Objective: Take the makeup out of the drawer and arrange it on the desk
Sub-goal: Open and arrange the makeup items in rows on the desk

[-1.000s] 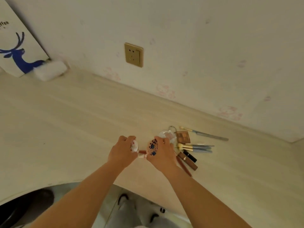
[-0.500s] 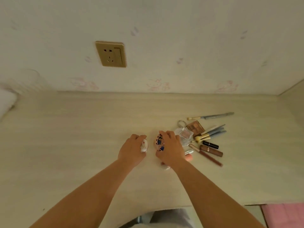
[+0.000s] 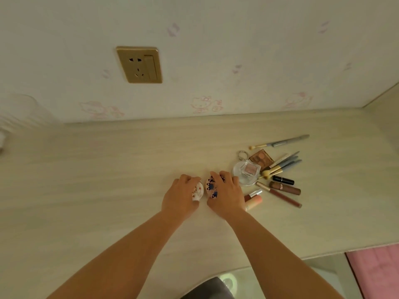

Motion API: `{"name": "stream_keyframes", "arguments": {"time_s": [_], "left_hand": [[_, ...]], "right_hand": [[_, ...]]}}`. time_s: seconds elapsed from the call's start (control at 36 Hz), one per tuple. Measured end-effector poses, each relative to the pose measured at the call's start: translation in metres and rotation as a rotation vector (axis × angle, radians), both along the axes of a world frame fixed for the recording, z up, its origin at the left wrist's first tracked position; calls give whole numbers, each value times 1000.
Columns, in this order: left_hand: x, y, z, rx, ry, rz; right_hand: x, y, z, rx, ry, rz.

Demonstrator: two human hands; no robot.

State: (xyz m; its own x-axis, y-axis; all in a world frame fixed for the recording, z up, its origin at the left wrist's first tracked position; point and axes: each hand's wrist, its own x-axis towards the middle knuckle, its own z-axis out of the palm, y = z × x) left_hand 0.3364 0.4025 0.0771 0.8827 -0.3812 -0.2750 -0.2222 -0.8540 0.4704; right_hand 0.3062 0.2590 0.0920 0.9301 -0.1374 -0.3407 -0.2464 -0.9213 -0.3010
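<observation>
Both hands are down on the pale wood worktop (image 3: 108, 180), each wrapped around a small round compact. The left hand (image 3: 180, 196) grips a white compact (image 3: 198, 190) with a cartoon print, mostly covered by the fingers. The right hand (image 3: 225, 194) grips a pink compact (image 3: 211, 187) with dark blue marks, also half hidden. The two compacts sit just beside each other. Right of the hands is the makeup pile: a clear round case (image 3: 246, 172), a brown eyeshadow palette (image 3: 261, 158), a bunch of brushes (image 3: 280, 164), a black lipstick (image 3: 283, 180), a brown lip gloss tube (image 3: 285, 188), and a peach tube (image 3: 253, 201) partly tucked under the right wrist. Gold wall socket (image 3: 139, 64) up above.
</observation>
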Motion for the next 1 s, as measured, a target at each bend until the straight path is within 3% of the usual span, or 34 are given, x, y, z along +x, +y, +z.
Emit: {"name": "stream_keyframes", "arguments": {"time_s": [0.56, 0.75, 1.0], "left_hand": [[15, 8, -38, -180, -217, 21], [11, 13, -51, -341, -326, 122], [4, 19, -57, -361, -472, 102]], "right_hand": [[-1, -8, -33, 34, -284, -7], [-2, -7, -43, -18, -348, -14], [-8, -2, -49, -221, -476, 13]]}}
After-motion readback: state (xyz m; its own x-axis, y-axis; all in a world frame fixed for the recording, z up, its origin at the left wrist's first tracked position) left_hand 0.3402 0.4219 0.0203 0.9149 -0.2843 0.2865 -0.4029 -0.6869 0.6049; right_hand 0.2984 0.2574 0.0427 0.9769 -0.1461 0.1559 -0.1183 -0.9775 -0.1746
